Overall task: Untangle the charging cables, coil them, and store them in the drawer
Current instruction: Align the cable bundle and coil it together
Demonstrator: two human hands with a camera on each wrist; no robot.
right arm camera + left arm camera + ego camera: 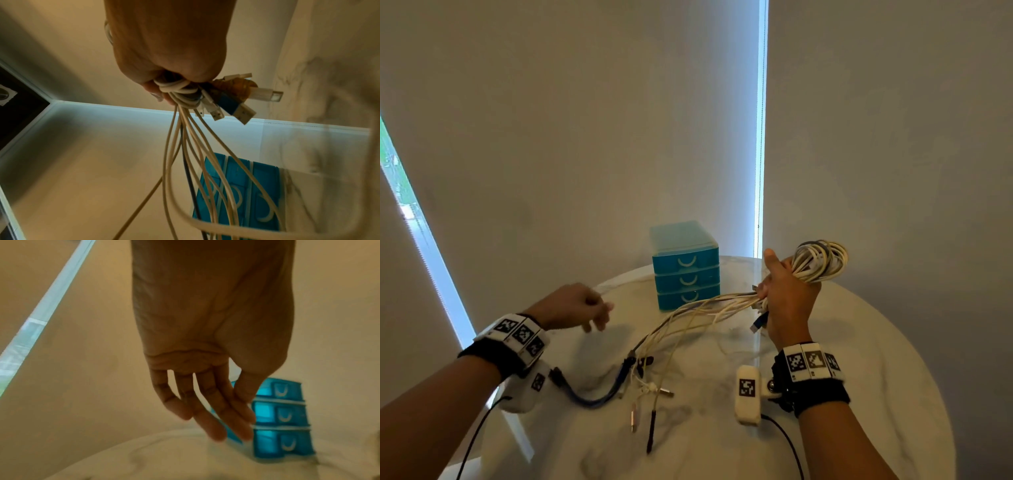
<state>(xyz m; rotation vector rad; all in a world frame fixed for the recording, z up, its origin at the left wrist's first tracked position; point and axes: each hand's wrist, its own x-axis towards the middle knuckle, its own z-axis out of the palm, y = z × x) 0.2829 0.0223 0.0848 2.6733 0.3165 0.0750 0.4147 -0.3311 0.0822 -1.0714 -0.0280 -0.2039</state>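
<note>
My right hand (pixel 789 294) is raised above the table and grips a bundle of white charging cables (pixel 820 262); its fist (pixel 170 65) is closed round them. Coiled loops stick out above the fist, and USB plugs (pixel 236 104) poke out below it. Loose strands (pixel 698 311) trail down left to the table, where their ends (pixel 647 387) lie with a blue cable (pixel 599 397). My left hand (pixel 589 308) hovers over the table's left side, its fingers (pixel 216 415) straight and holding nothing. A blue three-drawer unit (pixel 686 267) stands at the back with its drawers closed.
The round white marble table (pixel 859 394) has its far edge just behind the drawer unit (pixel 281 418). Pale roller blinds hang close behind the table, with bright gaps of window at the left and centre. Black wrist-camera leads run off the table's front.
</note>
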